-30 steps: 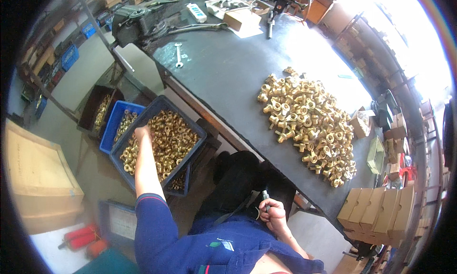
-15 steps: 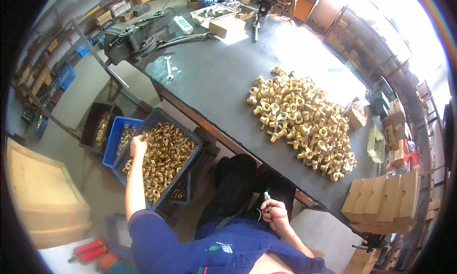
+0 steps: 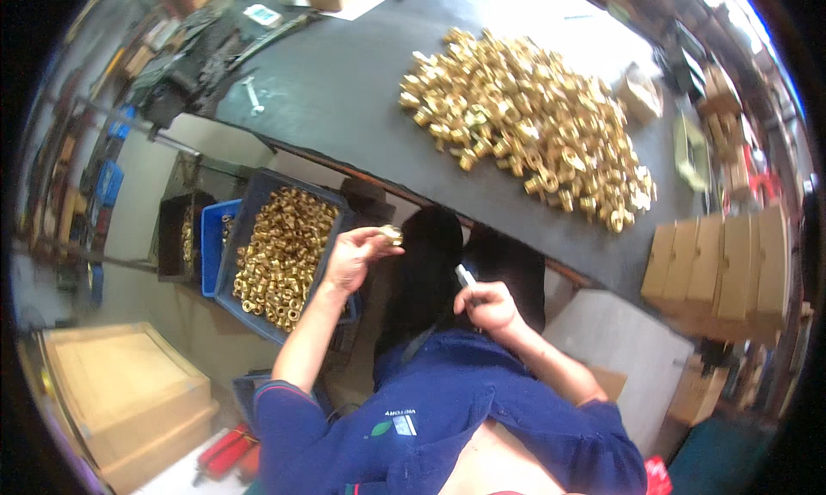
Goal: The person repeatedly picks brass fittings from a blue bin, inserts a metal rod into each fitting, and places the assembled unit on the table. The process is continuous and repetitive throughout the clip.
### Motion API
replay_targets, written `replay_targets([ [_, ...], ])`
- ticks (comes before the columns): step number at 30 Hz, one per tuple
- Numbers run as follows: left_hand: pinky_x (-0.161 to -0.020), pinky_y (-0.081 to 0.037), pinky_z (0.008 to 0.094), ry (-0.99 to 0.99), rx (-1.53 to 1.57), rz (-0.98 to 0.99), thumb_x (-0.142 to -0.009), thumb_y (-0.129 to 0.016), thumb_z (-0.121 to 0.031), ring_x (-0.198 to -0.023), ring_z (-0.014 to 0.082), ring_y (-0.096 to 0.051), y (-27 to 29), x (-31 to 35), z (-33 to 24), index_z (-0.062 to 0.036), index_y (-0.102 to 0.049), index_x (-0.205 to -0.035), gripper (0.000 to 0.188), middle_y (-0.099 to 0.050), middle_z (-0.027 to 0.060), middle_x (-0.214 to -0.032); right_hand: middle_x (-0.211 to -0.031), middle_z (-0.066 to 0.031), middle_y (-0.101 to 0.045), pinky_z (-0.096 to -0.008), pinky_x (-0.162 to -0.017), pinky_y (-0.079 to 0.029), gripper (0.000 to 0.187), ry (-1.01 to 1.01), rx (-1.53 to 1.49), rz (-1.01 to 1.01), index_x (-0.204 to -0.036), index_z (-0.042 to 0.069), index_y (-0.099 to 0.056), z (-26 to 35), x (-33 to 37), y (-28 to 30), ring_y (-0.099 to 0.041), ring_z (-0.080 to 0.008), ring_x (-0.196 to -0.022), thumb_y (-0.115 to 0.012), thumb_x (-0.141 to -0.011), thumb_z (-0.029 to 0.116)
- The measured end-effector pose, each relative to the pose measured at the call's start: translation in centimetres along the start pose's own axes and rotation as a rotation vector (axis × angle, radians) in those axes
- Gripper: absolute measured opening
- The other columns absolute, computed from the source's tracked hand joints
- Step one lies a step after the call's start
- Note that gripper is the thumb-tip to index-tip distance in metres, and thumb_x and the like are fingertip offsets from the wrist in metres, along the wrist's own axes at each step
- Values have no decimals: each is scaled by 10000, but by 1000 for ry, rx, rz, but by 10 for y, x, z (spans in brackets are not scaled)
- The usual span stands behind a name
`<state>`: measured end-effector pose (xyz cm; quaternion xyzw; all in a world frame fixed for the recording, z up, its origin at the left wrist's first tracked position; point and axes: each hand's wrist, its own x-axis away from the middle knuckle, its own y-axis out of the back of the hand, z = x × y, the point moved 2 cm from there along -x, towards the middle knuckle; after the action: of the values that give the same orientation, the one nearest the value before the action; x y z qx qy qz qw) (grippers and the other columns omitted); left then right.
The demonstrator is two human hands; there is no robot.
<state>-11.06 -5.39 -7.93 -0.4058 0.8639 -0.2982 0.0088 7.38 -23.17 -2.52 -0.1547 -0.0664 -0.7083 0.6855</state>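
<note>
My left hand [image 3: 354, 256] is raised over my lap, pinching a small brass fitting [image 3: 392, 234] at its fingertips. In front of my body, my right hand [image 3: 489, 307] is wrapped round a slim metal cylindrical tool [image 3: 465, 276], whose silver tip points away from me; the rest of it is hidden in the fist. To the left of my left hand stands a dark plastic crate [image 3: 225, 280] holding many brass fittings [image 3: 288, 250]. A large heap of brass fittings [image 3: 533, 125] lies on the dark workbench [image 3: 331, 99] ahead.
A spanner [image 3: 253, 96] lies on the bench's left part. Beside the crate are a blue bin [image 3: 211, 252] and a dark bin [image 3: 169, 237]. Cardboard boxes [image 3: 718, 267] stand at the right, near a pale green tray [image 3: 691, 155]. A wooden box [image 3: 129, 383] sits at lower left.
My left hand has come out of the crate and moved right, bringing a brass fitting. My right hand has risen slightly with the tool. The whole view has shifted.
</note>
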Motion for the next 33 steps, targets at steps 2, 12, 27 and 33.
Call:
replay_targets([
  [2,-755,-524,385,148,143,61,-847,-576,-145,-794,239,-641,-34,3,34,11,-588,-997,217,-644,135,-900,-654,16,-525,-230,-608,-365,248,-38,17,-11,-724,28,-618,6,5,5,-467,-93,-654,-456,-544,-25],
  [12,-570,-496,267,306,59,101,-892,-492,-333,-540,146,-570,-103,6,48,3,-579,-914,348,-619,92,-717,-613,1,-508,-246,-523,-332,185,75,-42,-53,-706,41,-616,-5,24,30,-441,-89,-585,-499,-570,0],
  [27,-518,-429,200,138,-817,253,-861,-556,-121,-563,56,-520,-123,4,16,-16,-586,-843,110,-591,2,-681,-669,-117,-524,-340,-579,-409,198,134,208,86,-728,80,-624,-3,25,33,-536,-252,-642,-549,-572,177],
  [33,-498,-427,217,-149,-1070,359,-841,-562,-74,-547,74,-527,-136,3,7,13,-580,-848,89,-582,35,-638,-564,-43,-513,-292,-500,-383,196,137,13,24,-709,21,-622,-9,22,32,-492,-162,-522,-476,-584,60],
])
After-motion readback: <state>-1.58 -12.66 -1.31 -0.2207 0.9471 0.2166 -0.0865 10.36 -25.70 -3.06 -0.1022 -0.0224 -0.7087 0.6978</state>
